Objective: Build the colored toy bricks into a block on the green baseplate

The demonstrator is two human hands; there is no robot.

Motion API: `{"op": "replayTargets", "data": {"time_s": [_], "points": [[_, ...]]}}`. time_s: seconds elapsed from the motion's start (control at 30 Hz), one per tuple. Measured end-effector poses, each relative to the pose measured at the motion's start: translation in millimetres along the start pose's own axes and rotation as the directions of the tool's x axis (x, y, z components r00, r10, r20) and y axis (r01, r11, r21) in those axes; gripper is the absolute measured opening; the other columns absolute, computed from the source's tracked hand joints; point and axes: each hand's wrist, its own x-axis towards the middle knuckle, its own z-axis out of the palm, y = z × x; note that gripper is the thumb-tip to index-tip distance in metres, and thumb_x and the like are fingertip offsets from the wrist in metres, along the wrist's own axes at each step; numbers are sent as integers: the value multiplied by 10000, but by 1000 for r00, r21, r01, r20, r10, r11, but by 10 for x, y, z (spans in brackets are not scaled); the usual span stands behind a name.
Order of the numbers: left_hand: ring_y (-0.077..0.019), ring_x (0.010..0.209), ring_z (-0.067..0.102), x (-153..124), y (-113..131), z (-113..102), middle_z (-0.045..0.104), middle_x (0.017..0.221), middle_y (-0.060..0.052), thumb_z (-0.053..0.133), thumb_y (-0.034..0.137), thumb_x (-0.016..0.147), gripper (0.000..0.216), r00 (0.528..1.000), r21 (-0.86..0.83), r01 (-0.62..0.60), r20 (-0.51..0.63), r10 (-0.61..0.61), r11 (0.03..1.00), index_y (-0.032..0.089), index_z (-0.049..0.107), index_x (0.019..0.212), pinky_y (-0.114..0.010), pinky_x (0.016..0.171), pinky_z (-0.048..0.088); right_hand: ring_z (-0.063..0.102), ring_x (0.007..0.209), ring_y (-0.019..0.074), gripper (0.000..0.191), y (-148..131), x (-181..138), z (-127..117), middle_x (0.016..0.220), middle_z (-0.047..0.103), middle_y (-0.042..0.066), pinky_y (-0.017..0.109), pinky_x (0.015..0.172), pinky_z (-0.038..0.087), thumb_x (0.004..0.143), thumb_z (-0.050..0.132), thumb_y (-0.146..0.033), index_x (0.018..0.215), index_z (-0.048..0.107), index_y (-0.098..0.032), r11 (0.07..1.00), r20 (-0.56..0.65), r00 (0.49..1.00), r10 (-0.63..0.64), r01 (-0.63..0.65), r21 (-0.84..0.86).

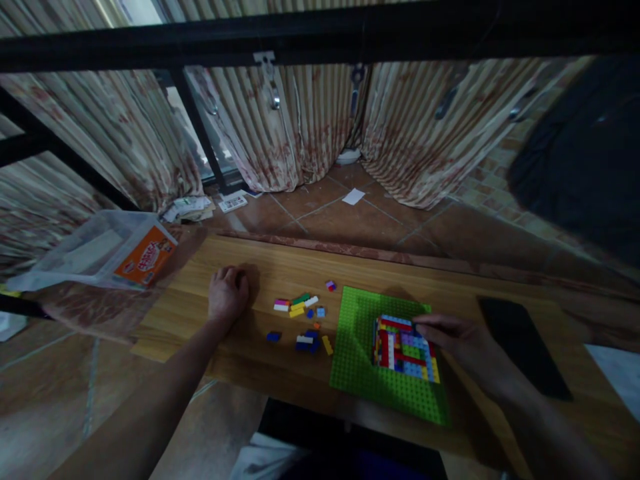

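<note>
A green baseplate (360, 347) lies on the wooden table (250, 267) in front of me. On it stands a low build of many-coloured bricks (403, 347). My right hand (460, 337) rests at the build's right side, its fingertips pressed together on the top edge of the bricks. My left hand (227, 293) lies on the bare table to the left, fingers curled into a loose fist with nothing visible in it. Between the hands lie several loose bricks (303, 317), among them yellow, green, blue, white and pink ones.
A clear plastic box (95, 253) with an orange label sits at the table's left end. A dark flat object (523, 353) lies on the right. Beyond the table are tiled floor, curtains and a black metal frame (320, 33).
</note>
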Motion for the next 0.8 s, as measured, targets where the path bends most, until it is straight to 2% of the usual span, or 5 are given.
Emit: {"op": "replayTargets", "data": {"time_s": [0.13,0.27,0.47,0.6,0.8], "points": [[-298,1028,562,-1,15,-5,644,1045,-147,445,290,847,292,1000,7,16,8,-16,1000,150,653,996,-448,940,440,679,921,310,371,-65,-177,62,1000,738,82,451,819,534,735,669,-539,956,729,-247,999,-187,982,-30,21,-48],[-295,1030,563,-1,23,-7,646,1043,-140,452,275,841,275,999,4,28,15,-28,1000,159,659,979,-447,944,437,654,974,313,230,-257,-559,335,1064,695,68,474,845,525,845,576,-513,940,680,-331,954,-411,867,-282,208,-214],[-292,1023,562,-3,16,-7,644,1045,-139,450,279,838,297,999,2,35,7,-35,999,153,656,1011,-432,935,448,682,854,226,211,-378,-749,1239,950,706,42,364,749,564,929,474,-267,1010,668,-280,808,-69,828,-557,521,-275],[-286,1025,565,3,22,-18,646,1044,-141,441,291,840,312,999,2,34,14,-34,999,147,654,1017,-416,938,447,662,876,237,196,-282,-539,1670,941,686,72,390,799,547,895,495,-164,1012,641,-223,753,-76,831,-552,457,-473],[-296,1024,566,19,-11,-9,654,1058,-142,429,314,839,322,999,21,29,15,-29,999,157,655,1008,-435,940,447,642,847,245,206,-191,-358,1816,926,660,92,354,732,534,850,521,-80,989,611,-203,673,-39,849,-527,389,-629]]}}
